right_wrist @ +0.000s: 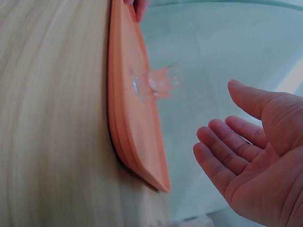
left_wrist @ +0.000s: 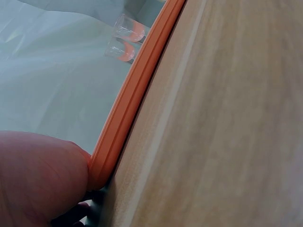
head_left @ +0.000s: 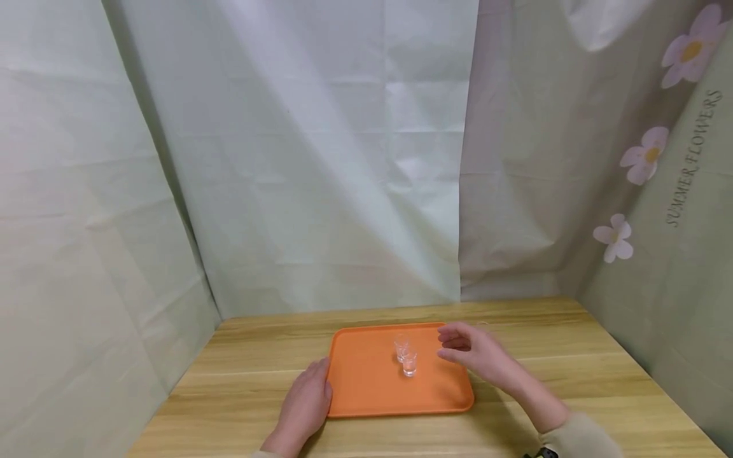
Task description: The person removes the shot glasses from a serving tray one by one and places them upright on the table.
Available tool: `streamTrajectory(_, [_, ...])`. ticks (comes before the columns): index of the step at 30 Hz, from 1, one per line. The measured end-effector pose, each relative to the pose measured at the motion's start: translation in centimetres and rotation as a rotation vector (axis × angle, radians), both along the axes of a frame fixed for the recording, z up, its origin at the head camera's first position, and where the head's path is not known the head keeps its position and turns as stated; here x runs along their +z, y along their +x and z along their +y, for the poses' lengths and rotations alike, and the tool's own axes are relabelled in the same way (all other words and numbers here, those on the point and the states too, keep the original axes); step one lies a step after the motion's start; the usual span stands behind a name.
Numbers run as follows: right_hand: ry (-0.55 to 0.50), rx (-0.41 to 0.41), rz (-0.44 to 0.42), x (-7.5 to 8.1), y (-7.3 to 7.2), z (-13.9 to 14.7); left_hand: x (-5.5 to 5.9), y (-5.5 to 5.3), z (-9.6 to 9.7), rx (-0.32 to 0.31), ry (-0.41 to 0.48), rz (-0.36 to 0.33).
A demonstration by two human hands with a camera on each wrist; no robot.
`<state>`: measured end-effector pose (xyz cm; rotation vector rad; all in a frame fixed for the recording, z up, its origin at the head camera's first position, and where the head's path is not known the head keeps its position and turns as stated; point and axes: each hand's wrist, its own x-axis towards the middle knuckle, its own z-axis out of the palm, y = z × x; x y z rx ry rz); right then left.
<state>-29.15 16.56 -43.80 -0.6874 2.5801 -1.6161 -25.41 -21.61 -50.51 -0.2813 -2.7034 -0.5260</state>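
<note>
Two small clear shot glasses stand close together on an orange tray (head_left: 366, 388). The nearer shot glass (head_left: 409, 365) partly overlaps the farther shot glass (head_left: 401, 343) in the head view. My left hand (head_left: 306, 397) holds the tray's left edge, its thumb at the rim; in the left wrist view the base of the thumb (left_wrist: 45, 175) lies against the tray's corner. Over the tray's right side hovers my right hand (head_left: 475, 350), apart from the glasses. Its palm and loosely bent fingers (right_wrist: 227, 158) show nothing held in the right wrist view.
The tray lies on a wood-grain table (head_left: 258, 346). Pale green curtains (head_left: 321, 191) hang behind it and along both sides, with printed flowers (head_left: 644, 156) on the right one. A dark watch (head_left: 541, 453) shows at my right sleeve.
</note>
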Motion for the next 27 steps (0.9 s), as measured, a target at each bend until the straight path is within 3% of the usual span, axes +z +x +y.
streamTrajectory(3, [-0.016,0.025,-0.009,-0.4,-0.3,-1.1,-0.1,0.1,0.1,-0.001,0.012,0.018])
streamTrajectory(7, [-0.014,0.051,-0.004,-1.0,-0.8,-2.3,0.3,0.2,0.1,0.005,0.012,-0.027])
streamTrajectory(14, [0.013,0.072,0.039,-2.1,-1.9,-4.0,0.0,0.0,-0.1,0.006,0.02,-0.032])
streamTrajectory(17, [0.007,0.092,0.031,-2.6,-2.1,-4.4,0.3,0.3,0.1,0.011,0.018,-0.056])
streamTrajectory(27, [-0.011,0.062,-0.024,-4.0,-2.5,-5.3,0.5,0.1,0.2,0.017,0.015,-0.069])
